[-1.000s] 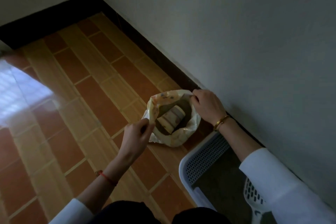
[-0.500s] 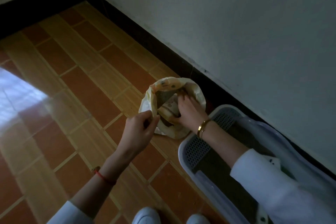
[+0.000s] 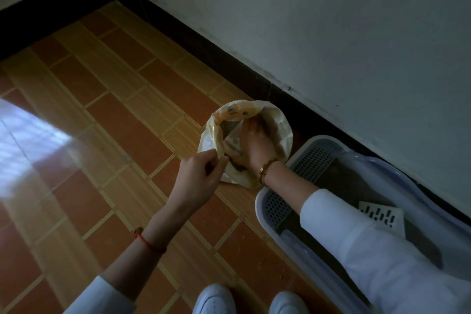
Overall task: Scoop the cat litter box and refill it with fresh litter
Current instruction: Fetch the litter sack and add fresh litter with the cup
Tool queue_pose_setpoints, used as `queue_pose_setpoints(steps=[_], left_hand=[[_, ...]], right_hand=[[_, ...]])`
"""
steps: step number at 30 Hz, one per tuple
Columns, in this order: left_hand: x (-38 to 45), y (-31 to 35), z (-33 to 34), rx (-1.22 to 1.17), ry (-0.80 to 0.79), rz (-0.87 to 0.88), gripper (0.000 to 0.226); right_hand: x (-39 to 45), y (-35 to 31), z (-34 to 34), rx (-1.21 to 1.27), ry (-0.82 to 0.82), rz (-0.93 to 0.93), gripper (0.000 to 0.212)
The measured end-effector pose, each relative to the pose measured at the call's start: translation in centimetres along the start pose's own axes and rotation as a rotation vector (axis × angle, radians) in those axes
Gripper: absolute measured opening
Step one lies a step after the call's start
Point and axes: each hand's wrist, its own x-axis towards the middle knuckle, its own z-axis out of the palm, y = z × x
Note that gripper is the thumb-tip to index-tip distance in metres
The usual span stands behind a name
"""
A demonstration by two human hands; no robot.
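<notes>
Litter box [image 3: 277, 208] at right by wall, dark litter in it, scoop [image 3: 382, 216] lying inside; just left, bag [image 3: 283, 132] on floor: left hand [image 3: 201, 176] pinches its rim, right hand [image 3: 256, 143] reaches inside, grip unclear; refill seemingly pending.

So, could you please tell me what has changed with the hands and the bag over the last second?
The right hand let go of the far rim of the yellow plastic bag and reached down inside it, onto the pale packet there; whether it grips the packet is unclear. The left hand still pinches the near rim, and the bag stays on the floor beside the litter box.
</notes>
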Motion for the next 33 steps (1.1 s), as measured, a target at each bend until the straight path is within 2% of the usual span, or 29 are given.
queue_pose_setpoints(steps=[3, 6, 9, 13, 18, 19, 21, 23, 25, 28, 31, 33], left_hand=[[-0.1, -0.2, 0.2, 0.012, 0.002, -0.011, 0.034], [-0.2, -0.3, 0.2, 0.024, 0.005, -0.009, 0.034], [-0.2, 0.0, 0.3, -0.005, 0.001, -0.009, 0.029], [-0.4, 1.0, 0.9, -0.124, 0.043, -0.050, 0.028], [-1.3, 2.7, 2.5, -0.160, -0.008, -0.043, 0.027], [-1.4, 2.9, 2.7, -0.150, -0.006, -0.040, 0.028], [-1.5, 3.2, 3.0, -0.144, -0.007, -0.039, 0.031], [-1.7, 3.4, 3.1, -0.134, -0.015, -0.039, 0.030], [-1.7, 3.5, 3.1, -0.112, -0.007, -0.026, 0.030], [-2.0, 3.9, 3.3, -0.103, -0.017, -0.015, 0.028], [-2.3, 4.0, 3.6, -0.107, -0.006, -0.019, 0.030], [-2.4, 3.9, 3.6, -0.092, 0.001, -0.012, 0.031]], right_hand=[[-0.7, 0.0, -1.2, 0.212, -0.193, 0.006, 0.085], [-0.9, 1.3, -2.6, 0.525, -0.285, 0.096, 0.057], [-1.3, 2.8, -3.9, 0.639, -0.392, 0.193, 0.064], [-3.0, 5.2, -5.6, 0.949, -0.417, 0.272, 0.071], [-6.3, 7.7, -7.8, 1.321, -0.417, 0.283, 0.084], [-7.2, 8.0, -8.3, 1.374, -0.403, 0.272, 0.082], [-9.2, 8.7, -9.0, 1.481, -0.359, 0.237, 0.063], [-11.4, 9.6, -9.2, 1.523, -0.295, 0.204, 0.048], [-13.4, 10.7, -9.0, 1.535, -0.205, 0.218, 0.046], [-16.3, 12.6, -8.2, 1.476, -0.088, 0.277, 0.064], [-18.4, 14.3, -7.3, 1.256, 0.055, 0.450, 0.080], [-19.4, 15.2, -6.8, 1.128, 0.068, 0.480, 0.087]])
